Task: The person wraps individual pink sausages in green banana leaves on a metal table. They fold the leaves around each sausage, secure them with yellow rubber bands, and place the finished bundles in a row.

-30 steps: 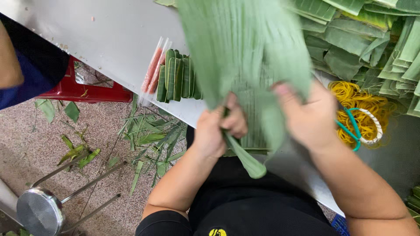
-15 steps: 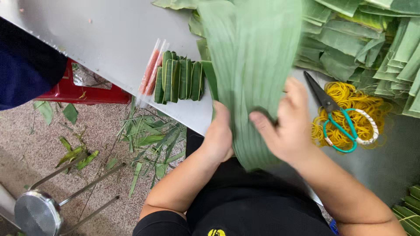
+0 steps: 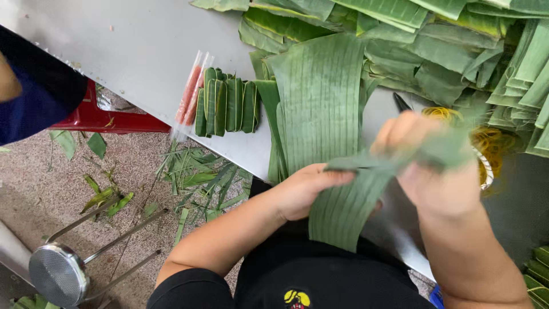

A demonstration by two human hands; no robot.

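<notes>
A long green banana leaf lies on the grey metal table, its near end hanging over the edge. My left hand presses on the leaf's lower part. My right hand, blurred by motion, grips a narrow strip of leaf that stretches sideways between both hands. Beside the leaf sit several small leaf-wrapped rolls in a row, with clear-wrapped pink sticks to their left.
A heap of cut banana leaves covers the table's far right. Yellow rubber bands and scissors lie behind my right hand. Another person's dark blue sleeve is at left, above a red stool. Leaf scraps and a metal stool occupy the floor.
The leaf was held up in both hands; now it lies flat on the table. My right hand has pulled a narrow strip sideways, away from the left hand.
</notes>
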